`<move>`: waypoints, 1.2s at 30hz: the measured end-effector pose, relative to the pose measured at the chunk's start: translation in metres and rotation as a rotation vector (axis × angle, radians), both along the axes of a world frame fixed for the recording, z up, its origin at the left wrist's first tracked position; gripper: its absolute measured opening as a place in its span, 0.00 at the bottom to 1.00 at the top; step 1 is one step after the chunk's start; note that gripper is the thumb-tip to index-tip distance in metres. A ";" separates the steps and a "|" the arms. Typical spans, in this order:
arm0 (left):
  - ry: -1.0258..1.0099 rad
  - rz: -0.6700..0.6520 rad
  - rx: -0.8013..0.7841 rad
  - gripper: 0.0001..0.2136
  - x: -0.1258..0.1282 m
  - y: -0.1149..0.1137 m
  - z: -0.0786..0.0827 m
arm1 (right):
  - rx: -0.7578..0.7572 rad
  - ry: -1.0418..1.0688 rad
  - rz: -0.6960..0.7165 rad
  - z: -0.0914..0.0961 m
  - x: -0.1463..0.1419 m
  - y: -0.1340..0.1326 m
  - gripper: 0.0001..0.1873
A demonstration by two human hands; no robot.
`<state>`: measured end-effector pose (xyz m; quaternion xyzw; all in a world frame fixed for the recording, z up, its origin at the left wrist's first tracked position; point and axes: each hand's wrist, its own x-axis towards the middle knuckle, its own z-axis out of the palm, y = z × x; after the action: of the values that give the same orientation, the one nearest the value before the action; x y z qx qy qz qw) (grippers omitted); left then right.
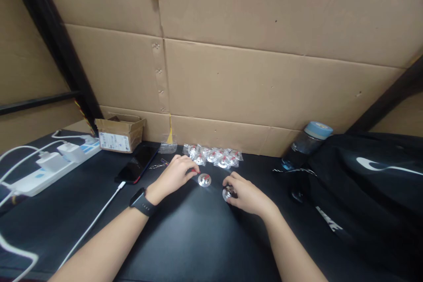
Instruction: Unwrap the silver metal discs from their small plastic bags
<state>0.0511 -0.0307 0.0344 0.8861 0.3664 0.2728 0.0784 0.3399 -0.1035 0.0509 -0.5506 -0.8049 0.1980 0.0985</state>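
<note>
My left hand (176, 172), with a black watch on its wrist, is closed in a pinch. A small red piece (197, 171) shows at its fingertips, too small to name. Just right of those fingertips a round silver disc (204, 180) with a red mark lies on the black table. My right hand (246, 193) has its fingers curled round the edge of a second silver disc (227, 193), partly hidden by them. Behind both hands several similar silver discs in clear plastic bags (214, 156) lie in a cluster.
Left are a phone (137, 165) on a white cable, an open cardboard box (120, 134) and a white power strip (59, 165). A blue-lidded bottle (306, 145) and a black bag (370, 194) stand right. A cardboard wall (247, 75) closes the back.
</note>
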 end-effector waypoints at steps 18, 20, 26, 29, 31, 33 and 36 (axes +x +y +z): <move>-0.224 0.014 -0.115 0.06 0.006 -0.004 0.002 | 0.256 0.289 0.029 0.003 -0.016 0.004 0.23; -0.326 -0.014 -0.178 0.09 0.010 -0.008 0.005 | 0.320 0.420 0.017 0.001 -0.022 0.006 0.25; -0.437 -0.079 -0.220 0.09 0.028 -0.023 0.007 | 0.389 0.682 0.032 -0.004 -0.046 0.000 0.24; -0.438 -0.104 -0.219 0.08 0.035 -0.033 0.008 | 0.410 0.740 0.022 -0.006 -0.055 -0.002 0.24; -0.415 -0.085 -0.205 0.07 0.038 -0.038 0.007 | 0.416 0.758 0.019 -0.007 -0.057 -0.002 0.25; -0.370 -0.057 -0.186 0.06 0.039 -0.041 0.007 | 0.421 0.770 0.023 -0.008 -0.056 -0.002 0.26; -0.321 -0.036 -0.166 0.06 0.040 -0.045 0.007 | 0.428 0.776 0.032 -0.007 -0.055 -0.003 0.26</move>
<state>0.0912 -0.0753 0.0411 0.8281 0.3545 0.3782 0.2135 0.2853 -0.1060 0.0441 -0.3901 -0.7397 0.2204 0.5021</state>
